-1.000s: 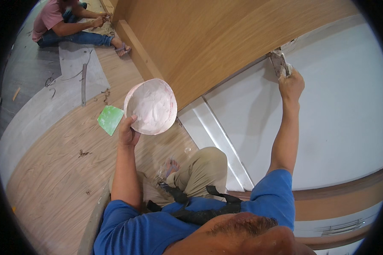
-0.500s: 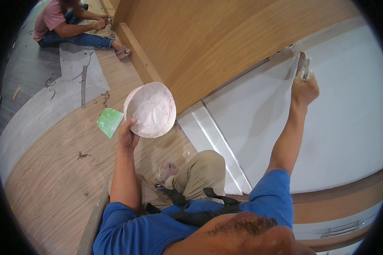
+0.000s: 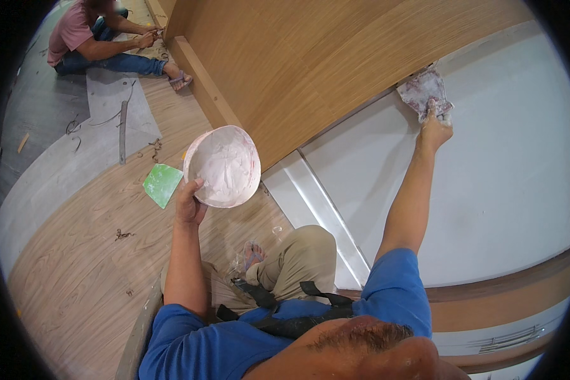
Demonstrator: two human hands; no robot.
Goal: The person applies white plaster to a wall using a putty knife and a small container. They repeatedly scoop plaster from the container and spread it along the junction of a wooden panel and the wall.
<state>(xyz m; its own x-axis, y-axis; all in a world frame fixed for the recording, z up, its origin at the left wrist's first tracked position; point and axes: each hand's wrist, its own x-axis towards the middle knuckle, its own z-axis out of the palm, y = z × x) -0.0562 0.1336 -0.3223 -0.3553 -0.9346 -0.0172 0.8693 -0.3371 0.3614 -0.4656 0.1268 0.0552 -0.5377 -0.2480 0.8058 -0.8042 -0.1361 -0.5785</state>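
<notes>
My left hand (image 3: pixel 190 201) grips a round white bowl (image 3: pixel 252 183) by its rim, thumb over the edge. Pale pinkish-white putty (image 3: pixel 225 168) fills much of its inside. A green plastic scraper (image 3: pixel 162 185), smeared with white, shows just left of the bowl; whether my hidden fingers hold it, I cannot tell. Far to the right, my right hand (image 3: pixel 436 130) is closed on a putty scraper (image 3: pixel 424 92) coated with putty. Its blade lies by the edge where the wood-grain panel (image 3: pixel 278 69) meets the white surface (image 3: pixel 487 171).
At the far left, a person in a pink shirt (image 3: pixel 66 38) sits on the wood-look floor (image 3: pixel 76 253), hands by the panel's end. A grey strip (image 3: pixel 123 133) and curled scraps (image 3: pixel 124 234) lie on the floor. A metal strip (image 3: pixel 323 202) crosses the white surface.
My right hand has moved slightly left and turned the scraper, so its broad putty-covered face now shows at the panel edge. My left hand and the bowl have hardly moved.
</notes>
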